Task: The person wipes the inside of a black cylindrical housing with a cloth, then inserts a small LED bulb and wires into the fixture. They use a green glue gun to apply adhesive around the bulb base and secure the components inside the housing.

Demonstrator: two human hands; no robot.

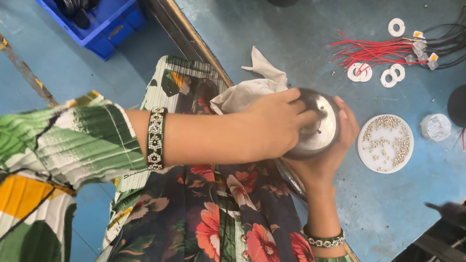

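Gripping one round metal part point(313, 127) — left hand point(271, 124) fingers curled over it, right hand point(320, 162) cupping beneath — beside five white rings point(396, 27).

One blue crate point(117, 9), one white dish point(385, 144) of small parts, five white rings point(396, 27), two bangles point(155, 138).
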